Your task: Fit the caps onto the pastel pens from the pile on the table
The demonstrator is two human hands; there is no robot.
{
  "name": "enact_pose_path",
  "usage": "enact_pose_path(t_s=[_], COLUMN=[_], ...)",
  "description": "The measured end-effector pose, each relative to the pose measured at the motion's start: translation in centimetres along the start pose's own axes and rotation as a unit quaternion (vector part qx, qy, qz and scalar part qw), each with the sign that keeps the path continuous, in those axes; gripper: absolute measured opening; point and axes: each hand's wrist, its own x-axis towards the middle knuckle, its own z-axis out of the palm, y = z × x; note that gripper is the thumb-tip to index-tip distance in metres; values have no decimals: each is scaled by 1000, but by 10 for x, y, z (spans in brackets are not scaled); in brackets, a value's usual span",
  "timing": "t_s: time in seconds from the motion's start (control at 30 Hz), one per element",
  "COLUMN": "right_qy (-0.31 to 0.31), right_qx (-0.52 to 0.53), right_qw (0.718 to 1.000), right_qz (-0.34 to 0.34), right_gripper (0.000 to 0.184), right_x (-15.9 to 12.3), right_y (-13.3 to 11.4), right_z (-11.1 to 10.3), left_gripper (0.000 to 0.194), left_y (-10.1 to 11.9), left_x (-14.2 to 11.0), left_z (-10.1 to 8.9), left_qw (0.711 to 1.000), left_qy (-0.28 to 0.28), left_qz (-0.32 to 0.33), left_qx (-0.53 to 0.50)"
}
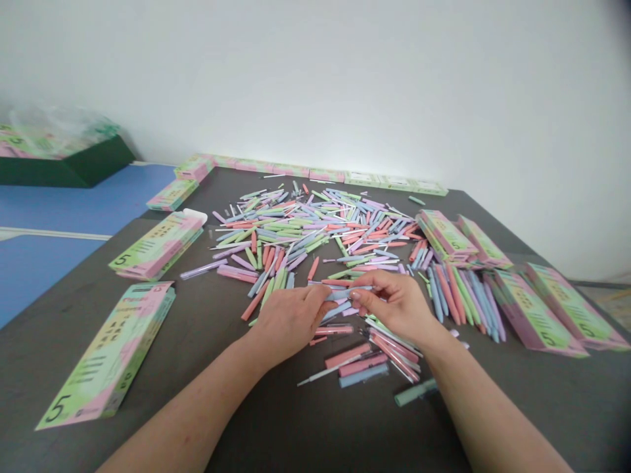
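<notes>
Between my two hands, over the near side of the pen pile, is a light blue pen. My left hand pinches its left part with thumb and fingers. The fingertips of my right hand close on its right end. Pastel pen parts in green, blue, purple and coral lie heaped just beyond. Below my hands are loose pink barrels, a blue barrel, white refills and a green barrel beside my right forearm.
Printed cartons lie along the left edge, with more cartons at the right and a carton row at the back. A row of pens lies near the right cartons. Far left, a dark green box stands on a blue surface.
</notes>
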Motion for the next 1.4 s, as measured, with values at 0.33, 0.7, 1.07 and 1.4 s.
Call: enact_pose_path(t_s=[0.33,0.7,1.07,1.4], right_qy=[10,57,96,163], right_qx=[33,106,193,233], right_qw=[999,990,976,959], right_qz=[37,71,36,2], right_gripper=[28,29,20,17], right_x=[4,7,5,5], right_y=[-4,-6,1,-11], right_z=[-2,-10,-26,-30], left_gripper=[26,24,25,23], left_y=[-1,-1,-2,-1], left_x=[1,3,1,1], left_z=[-3,-10,-10,-10], left_qw=[1000,999,999,996], left_qy=[-8,-1,9,49], left_qz=[-10,-8,-36,-25], left_qx=[-10,-37,-22,-69])
